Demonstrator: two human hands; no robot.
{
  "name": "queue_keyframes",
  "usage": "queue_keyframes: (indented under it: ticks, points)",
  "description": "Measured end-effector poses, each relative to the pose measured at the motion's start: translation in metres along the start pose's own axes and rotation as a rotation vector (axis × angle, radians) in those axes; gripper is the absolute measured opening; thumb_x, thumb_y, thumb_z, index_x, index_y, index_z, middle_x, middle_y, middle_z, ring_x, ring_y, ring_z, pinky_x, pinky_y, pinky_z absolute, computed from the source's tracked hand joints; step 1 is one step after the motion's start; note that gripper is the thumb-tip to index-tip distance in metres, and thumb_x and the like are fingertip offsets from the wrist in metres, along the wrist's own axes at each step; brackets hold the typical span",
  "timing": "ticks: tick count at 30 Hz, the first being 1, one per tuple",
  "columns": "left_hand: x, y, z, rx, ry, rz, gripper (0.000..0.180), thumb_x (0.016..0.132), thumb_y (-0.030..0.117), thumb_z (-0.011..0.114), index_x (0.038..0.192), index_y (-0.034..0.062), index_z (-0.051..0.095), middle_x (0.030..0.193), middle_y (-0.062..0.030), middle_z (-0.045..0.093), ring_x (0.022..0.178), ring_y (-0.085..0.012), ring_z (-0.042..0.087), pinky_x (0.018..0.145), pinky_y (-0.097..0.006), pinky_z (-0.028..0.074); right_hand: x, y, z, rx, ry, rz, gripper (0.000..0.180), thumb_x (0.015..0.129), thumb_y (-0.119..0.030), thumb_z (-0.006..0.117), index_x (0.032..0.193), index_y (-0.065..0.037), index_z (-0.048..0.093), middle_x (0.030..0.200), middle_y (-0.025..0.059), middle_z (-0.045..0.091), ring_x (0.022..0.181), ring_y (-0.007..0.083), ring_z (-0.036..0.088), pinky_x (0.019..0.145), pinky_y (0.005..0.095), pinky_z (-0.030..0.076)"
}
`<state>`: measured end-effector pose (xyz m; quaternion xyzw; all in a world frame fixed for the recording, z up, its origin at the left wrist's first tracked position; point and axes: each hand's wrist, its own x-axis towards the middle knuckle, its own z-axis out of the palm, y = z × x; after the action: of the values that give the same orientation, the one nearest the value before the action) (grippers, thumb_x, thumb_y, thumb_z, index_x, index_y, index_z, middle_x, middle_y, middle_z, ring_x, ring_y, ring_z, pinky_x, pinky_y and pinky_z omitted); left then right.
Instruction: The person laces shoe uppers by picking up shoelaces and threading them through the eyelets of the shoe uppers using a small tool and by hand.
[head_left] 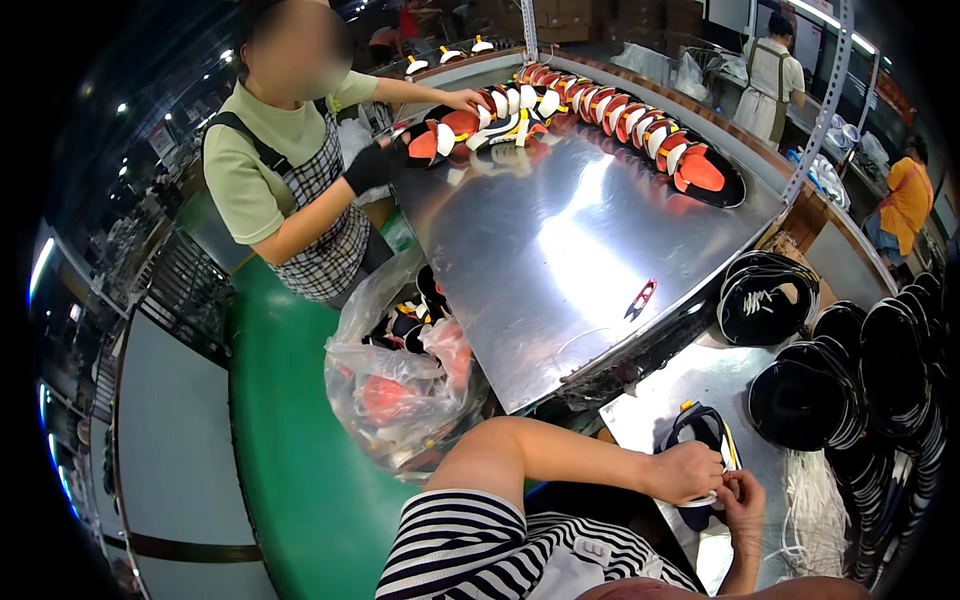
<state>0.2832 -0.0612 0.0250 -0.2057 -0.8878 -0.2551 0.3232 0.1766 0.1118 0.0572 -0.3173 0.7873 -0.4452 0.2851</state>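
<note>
A dark navy shoe upper with white and yellow trim rests on the metal worktop before me. My left hand is closed over its lower part. Beside it, my right hand pinches with bent fingers, the fingertips of both hands nearly meeting. A little white shows between them; whether it is a lace or the upper's edge I cannot tell. A bundle of white laces lies right of my right hand.
Stacked black shoe pieces stand at right. A red-and-black small tool lies on the shiny table. Across it, a co-worker touches a row of red-and-white shoe uppers. A clear plastic bag of shoe pieces sits left of the table.
</note>
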Motion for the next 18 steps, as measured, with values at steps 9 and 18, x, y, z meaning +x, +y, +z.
queue_keyframes:
  ticks: [9, 18]
  points:
    - [0.001, 0.002, 0.001, -0.149, -0.142, -0.064, 0.018, 0.069, 0.019, 0.07, 0.072, 0.0063, 0.058, 0.073, -0.0091, 0.057, 0.077, -0.0301, 0.058, 0.066, -0.042, 0.046, 0.018, -0.006, -0.041, 0.27, 0.636, -0.17, 0.016, 0.091, -0.008, 0.059, 0.105, -0.002, 0.063, 0.098, 0.0031, 0.062, 0.091, 0.0137, 0.057, 0.086, 0.0262, 0.044]
    - [0.023, 0.009, -0.007, -0.327, -0.463, -0.333, 0.03, 0.075, 0.025, 0.061, 0.097, 0.005, 0.064, 0.082, -0.0184, 0.063, 0.087, -0.0365, 0.06, 0.075, -0.049, 0.047, -0.02, 0.049, -0.042, 0.213, 0.556, -0.072, 0.022, 0.085, -0.003, 0.069, 0.106, -0.001, 0.065, 0.102, 0.0038, 0.064, 0.097, 0.0145, 0.059, 0.089, 0.0288, 0.046]
